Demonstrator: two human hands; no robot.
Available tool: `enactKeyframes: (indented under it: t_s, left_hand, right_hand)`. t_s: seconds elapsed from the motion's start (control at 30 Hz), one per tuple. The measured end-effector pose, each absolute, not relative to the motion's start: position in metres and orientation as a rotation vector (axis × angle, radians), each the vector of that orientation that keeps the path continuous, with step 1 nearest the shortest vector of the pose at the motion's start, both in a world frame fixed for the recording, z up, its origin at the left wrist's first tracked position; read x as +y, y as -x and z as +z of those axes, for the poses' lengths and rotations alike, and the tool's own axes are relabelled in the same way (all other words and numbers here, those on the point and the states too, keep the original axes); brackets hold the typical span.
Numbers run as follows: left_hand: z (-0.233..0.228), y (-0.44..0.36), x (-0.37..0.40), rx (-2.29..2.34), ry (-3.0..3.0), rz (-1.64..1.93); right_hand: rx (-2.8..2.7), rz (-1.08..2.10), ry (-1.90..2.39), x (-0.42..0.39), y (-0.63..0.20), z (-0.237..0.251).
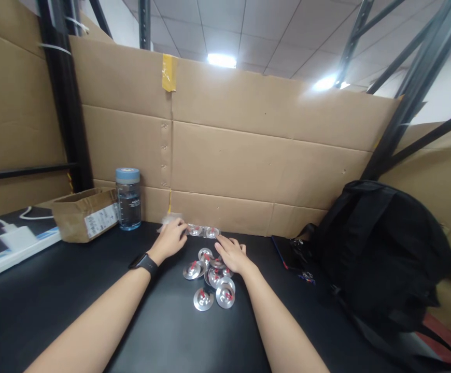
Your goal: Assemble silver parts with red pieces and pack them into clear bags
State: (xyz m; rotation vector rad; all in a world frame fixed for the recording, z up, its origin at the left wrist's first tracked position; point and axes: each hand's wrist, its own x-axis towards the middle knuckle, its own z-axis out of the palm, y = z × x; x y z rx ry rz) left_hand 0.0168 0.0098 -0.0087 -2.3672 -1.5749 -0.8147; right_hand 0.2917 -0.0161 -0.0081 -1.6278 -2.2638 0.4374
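Several shiny silver discs with domed middles and red bits, like finger cymbals (203, 299), lie in a loose pile on the black table (163, 331). Behind the pile, against the cardboard, two discs in what seems to be clear wrap (211, 232) sit side by side. My left hand (170, 239), with a dark watch on its wrist, reaches the left end of this row, fingers bent and apart, beside clear plastic (173, 217). My right hand (232, 253) is stretched out over the pile's right edge, its fingertips close to the row's right end. Neither hand visibly grips anything.
On the left stand a water bottle (128, 199) with a blue lid, a cardboard box (83, 215) and a white power strip (19, 255) with a plug. A black backpack (381, 259) fills the right side. A cardboard wall (249, 155) closes the back.
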Motion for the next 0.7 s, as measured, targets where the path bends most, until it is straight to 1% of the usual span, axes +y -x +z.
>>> enactKeyframes:
  t_s: [0.1, 0.27, 0.5, 0.7]
  left_hand:
    - [-0.013, -0.035, 0.002, -1.464, 2.549, -0.772]
    - [-0.022, -0.053, -0.006, -1.399, 2.636, -0.687]
    - [-0.037, -0.056, 0.001, -1.492, 2.684, -0.574]
    - [-0.037, -0.055, 0.003, -1.511, 2.727, -0.533]
  right_hand:
    - [-2.296, 0.466, 1.597, -0.018, -0.291, -0.01]
    - [-2.31, 0.416, 1.605, -0.017, -0.287, -0.009]
    - [-2.311, 0.352, 1.612, -0.017, -0.286, -0.007]
    - [-2.317, 0.382, 1.586, -0.013, -0.291, -0.014]
